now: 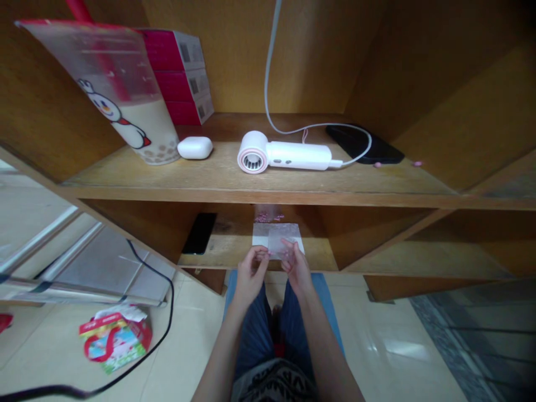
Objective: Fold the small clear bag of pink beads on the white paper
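Nearest: left hand (251, 273) and right hand (296, 265), raised above knees in blue jeans (255, 335). Fingers of both hands pinched together on a small clear plastic bag (280, 241), one at each side edge; bag upright, just in front of the lower wooden shelf (234, 251). At 12 o'clock from the hands, a white card (260, 234) flat on that shelf, partly behind the bag. Just beyond, tiny pink pieces (268, 216) (too small to identify). At 10 o'clock, a black phone (200, 233) on the same shelf. At 8 o'clock, down on floor tiles, a red-and-green printed packet (115, 338) beside a black cable (170, 296).

Farthest, upper shelf: white-and-pink hair dryer (285, 155) at 12 o'clock, its cord lying across a black slab (364, 144) at 1 o'clock. At 11 o'clock, white earbud case (195, 147), printed bubble-tea bag (125, 95), stacked magenta boxes (176, 78).
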`<state>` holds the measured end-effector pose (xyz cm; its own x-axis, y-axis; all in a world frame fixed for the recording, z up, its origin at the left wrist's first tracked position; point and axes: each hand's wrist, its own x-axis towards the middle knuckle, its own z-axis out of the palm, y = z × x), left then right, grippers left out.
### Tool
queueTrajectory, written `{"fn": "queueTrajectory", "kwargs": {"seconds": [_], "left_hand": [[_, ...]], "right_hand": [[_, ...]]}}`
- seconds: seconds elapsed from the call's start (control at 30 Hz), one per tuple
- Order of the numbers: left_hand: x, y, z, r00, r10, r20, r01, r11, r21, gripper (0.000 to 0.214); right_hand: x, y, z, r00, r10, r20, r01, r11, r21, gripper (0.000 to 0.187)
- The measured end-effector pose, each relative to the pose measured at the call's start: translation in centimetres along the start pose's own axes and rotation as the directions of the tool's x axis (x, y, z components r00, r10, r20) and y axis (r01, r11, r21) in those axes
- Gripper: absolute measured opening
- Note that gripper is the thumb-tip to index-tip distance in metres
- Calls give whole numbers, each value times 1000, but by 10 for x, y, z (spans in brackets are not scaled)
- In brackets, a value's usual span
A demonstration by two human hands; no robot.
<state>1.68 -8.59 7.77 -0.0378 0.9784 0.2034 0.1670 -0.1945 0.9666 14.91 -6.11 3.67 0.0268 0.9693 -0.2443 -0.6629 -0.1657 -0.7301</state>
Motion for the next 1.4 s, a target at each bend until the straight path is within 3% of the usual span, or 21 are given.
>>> {"fn": "queueTrajectory", "kwargs": {"seconds": [0.1, 0.27, 0.37, 0.43, 0.57, 0.77, 1.0, 1.4], "left_hand": [[-2, 4, -2, 998, 54, 33, -56, 995, 88, 18], [-1, 7, -6, 989, 151, -7, -146, 968, 202, 29], [0, 9, -10, 976, 189, 112, -213, 938, 273, 24], [0, 9, -11, 967, 197, 160, -238, 925, 296, 24], [0, 10, -13, 977, 191, 99, -213, 928, 306, 33], [2, 17, -11, 953, 188, 236, -266, 894, 361, 28], [4, 15, -7, 964, 209, 162, -256, 892, 374, 19], [22, 22, -9, 945, 284, 165, -327, 856, 401, 16]], "right_hand": [[2, 5, -1, 999, 46, -11, -45, 997, 68, 37], [2, 10, -1, 989, 146, 19, -148, 981, 123, 35], [1, 11, 0, 986, 163, 23, -164, 976, 144, 35], [0, 11, 1, 985, 169, 17, -170, 974, 150, 34], [0, 11, 1, 984, 177, -8, -173, 971, 164, 26], [-1, 15, 0, 976, 212, -39, -200, 958, 207, 26], [0, 14, -3, 976, 217, -17, -207, 949, 238, 28], [10, 23, 2, 969, 236, 70, -246, 927, 283, 28]]}}
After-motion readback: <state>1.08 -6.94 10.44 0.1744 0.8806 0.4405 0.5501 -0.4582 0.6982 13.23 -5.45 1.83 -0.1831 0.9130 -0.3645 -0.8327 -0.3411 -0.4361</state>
